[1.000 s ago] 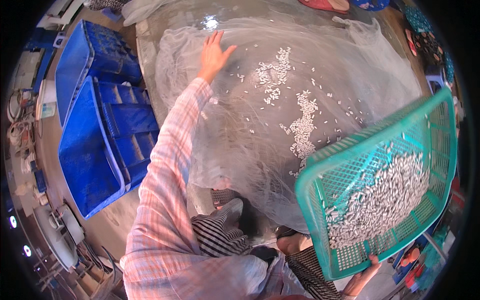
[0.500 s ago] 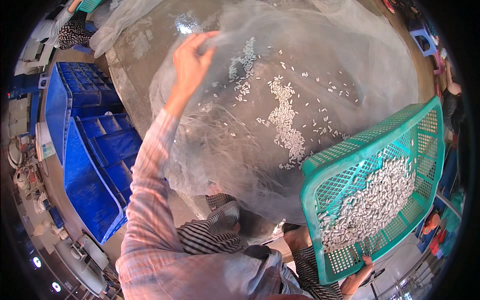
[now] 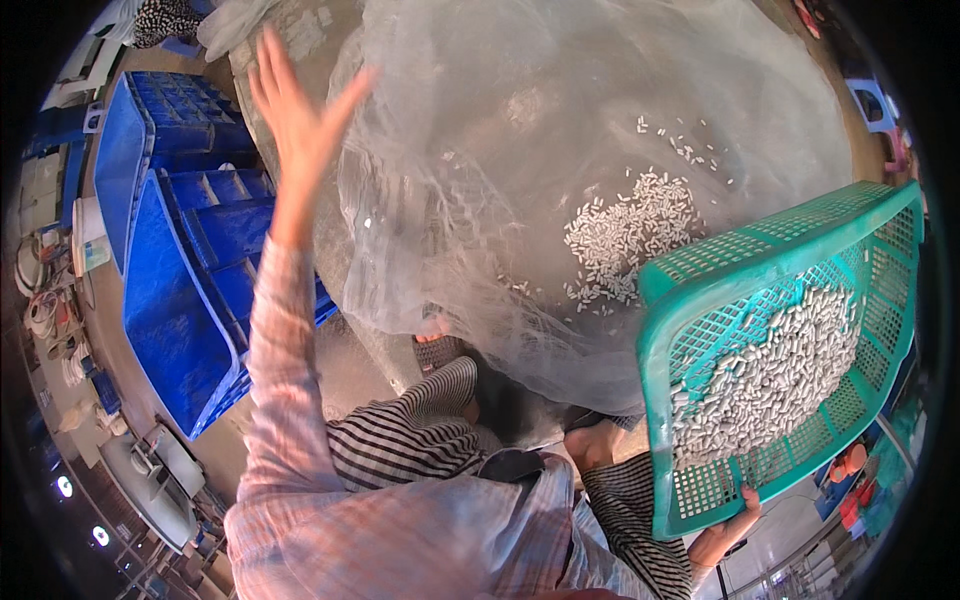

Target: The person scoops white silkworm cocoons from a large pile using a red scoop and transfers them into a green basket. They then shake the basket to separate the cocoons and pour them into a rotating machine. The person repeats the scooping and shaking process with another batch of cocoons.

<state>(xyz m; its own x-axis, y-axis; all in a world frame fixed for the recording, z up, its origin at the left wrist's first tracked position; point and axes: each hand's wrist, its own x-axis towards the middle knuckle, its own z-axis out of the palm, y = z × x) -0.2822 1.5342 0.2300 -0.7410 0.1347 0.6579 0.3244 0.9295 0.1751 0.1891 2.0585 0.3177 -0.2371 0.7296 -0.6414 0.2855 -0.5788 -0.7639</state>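
Observation:
My left hand [image 3: 298, 115] is raised at the upper left with its fingers spread and nothing in it, left of the sheer white netting [image 3: 440, 120]. My right hand [image 3: 735, 525] grips the near lower rim of a green plastic basket [image 3: 655, 360], which tilts at my right side. Inside the basket lies a heap of small whitish cylindrical pieces [image 3: 765, 390]. A pile of like pieces [image 3: 630, 235] rests on the netting, beside the basket's far edge, with a few scattered beyond it.
Blue plastic crates [image 3: 190, 310] stand on the floor at the left. A blue stool [image 3: 872, 105] is at the far right. Another person's patterned clothing [image 3: 165, 22] shows at the top left. A white fan-like machine [image 3: 150, 490] stands at the lower left.
My left hand has let go of the netting, moved left and spread its fingers. The loose pieces have gathered rightward into one pile by the basket. The basket has shifted slightly right.

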